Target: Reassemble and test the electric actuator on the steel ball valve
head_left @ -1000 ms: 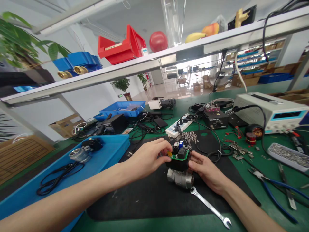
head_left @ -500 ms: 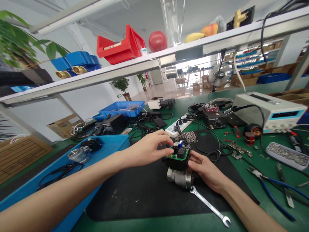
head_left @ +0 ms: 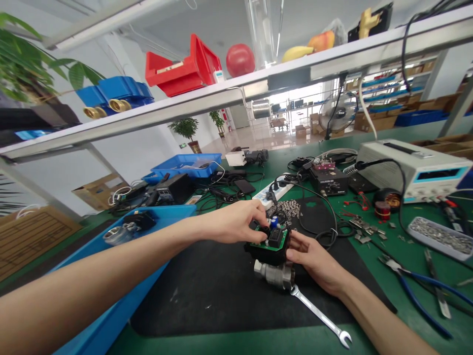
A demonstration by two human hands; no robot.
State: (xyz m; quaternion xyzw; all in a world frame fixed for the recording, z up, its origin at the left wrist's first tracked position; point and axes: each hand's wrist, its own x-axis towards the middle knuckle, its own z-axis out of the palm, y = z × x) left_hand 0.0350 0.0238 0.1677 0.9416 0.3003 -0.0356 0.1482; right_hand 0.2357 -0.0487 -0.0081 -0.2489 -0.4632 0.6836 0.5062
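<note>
A motorised valve sits on a black mat [head_left: 221,296]: a black housing with a green circuit board [head_left: 273,241] on top, above a silver metal valve body [head_left: 275,275]. My left hand [head_left: 236,222] reaches over the board from the left, its fingertips pinched on a small part at the board's far edge. My right hand [head_left: 314,259] cups the black housing from the right and steadies it. A silver wrench [head_left: 321,318] lies on the mat just in front of the valve.
A blue tray [head_left: 162,231] on the left holds a metal fitting [head_left: 114,235] and cable. Behind are loose screws [head_left: 288,209], a power strip [head_left: 273,193], a soldering station [head_left: 328,180] and a power supply [head_left: 414,167]. Blue-handled pliers [head_left: 417,286] and a screw tray [head_left: 439,235] lie right.
My left hand has slid right and further over the circuit board, its fingers now on the far edge. The valve assembly has tilted and shifted slightly. My right hand stays on the housing.
</note>
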